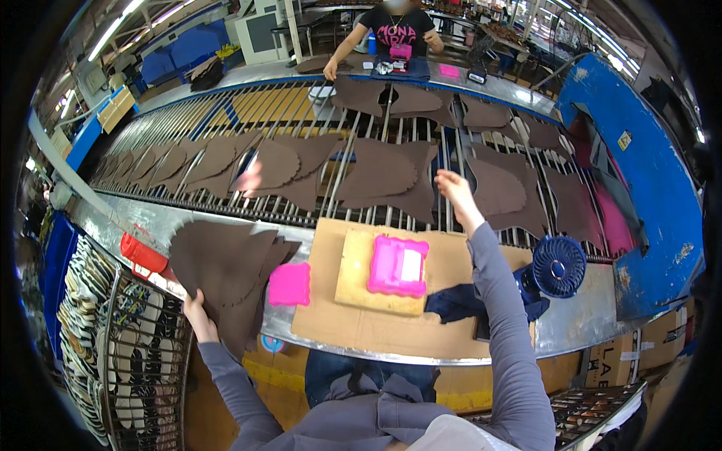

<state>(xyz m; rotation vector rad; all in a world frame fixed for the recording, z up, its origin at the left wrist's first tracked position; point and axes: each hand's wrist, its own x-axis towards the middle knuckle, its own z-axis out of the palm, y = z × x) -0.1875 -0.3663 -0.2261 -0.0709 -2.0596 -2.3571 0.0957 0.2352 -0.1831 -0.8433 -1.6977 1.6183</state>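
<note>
Left hand holds brown sheets beside a red object

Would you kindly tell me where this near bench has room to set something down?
Bare cardboard lies between the yellow board and the bench's near edge; bare metal lies between the blue fan and the blue machine. Crowded: the left end, with left hand, brown pieces and red container.

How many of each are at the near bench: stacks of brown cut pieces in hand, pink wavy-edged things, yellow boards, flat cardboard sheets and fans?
Brown stack, in the left hand: 1
Pink wavy-edged things, a thick block and a flatter piece: 2
Yellow board: 1
Cardboard sheet: 1
Blue fan: 1
Total: 6
</note>
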